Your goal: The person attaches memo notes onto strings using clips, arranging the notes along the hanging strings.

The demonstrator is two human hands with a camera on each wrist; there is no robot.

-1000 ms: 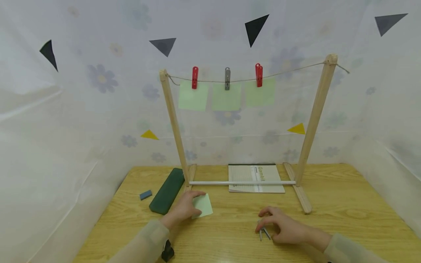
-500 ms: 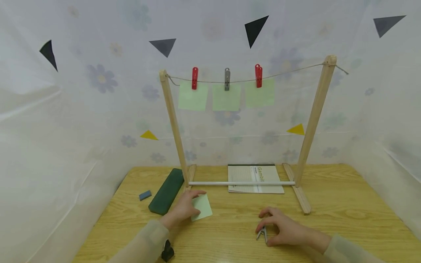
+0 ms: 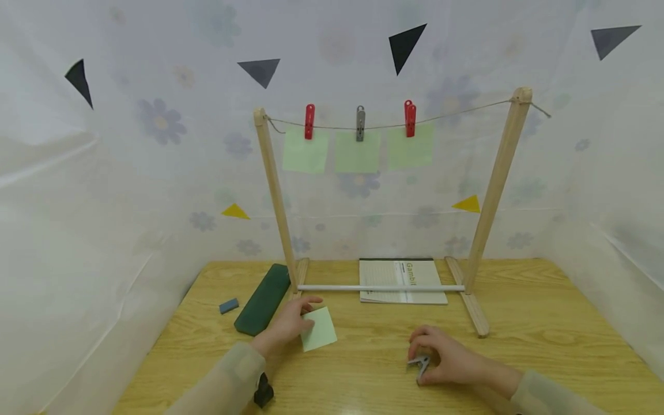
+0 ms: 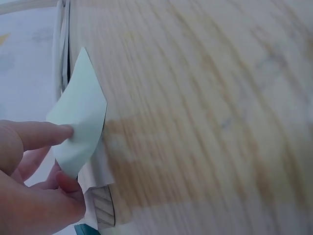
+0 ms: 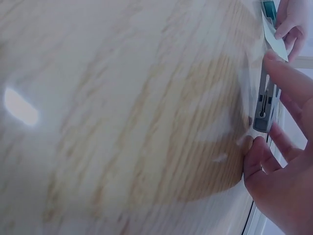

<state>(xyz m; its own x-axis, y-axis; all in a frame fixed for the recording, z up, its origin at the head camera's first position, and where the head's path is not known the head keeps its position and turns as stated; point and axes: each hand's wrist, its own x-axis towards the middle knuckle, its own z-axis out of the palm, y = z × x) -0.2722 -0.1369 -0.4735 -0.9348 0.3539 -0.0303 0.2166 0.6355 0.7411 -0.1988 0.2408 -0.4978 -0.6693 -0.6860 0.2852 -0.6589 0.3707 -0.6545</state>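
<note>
My left hand (image 3: 285,325) pinches a pale green paper note (image 3: 321,332) over the table's left middle. In the left wrist view the note (image 4: 82,105) bends slightly, with a fingertip on its face and other fingers at its lower corner. At the right my right hand (image 3: 450,358) holds a grey clothespin (image 3: 421,363) by thumb and fingers, its legs spread in a V. Seen from the right wrist, the clothespin (image 5: 264,103) shows its metal spring, and the thumb lies against one end. Part of it is hidden by the fingers.
A wooden stand (image 3: 495,190) carries a string (image 3: 461,110), where red (image 3: 309,121) and grey clothespins (image 3: 360,124) hold several green notes (image 3: 358,155). A white bar (image 3: 332,287) crosses low before a notepad (image 3: 389,271). A green case (image 3: 263,300) and blue eraser (image 3: 229,305) lie left.
The grey clothespin has turned in my right fingers, its legs swinging from pointing down to spread sideways. My left hand has shifted slightly, and more of the note shows.
</note>
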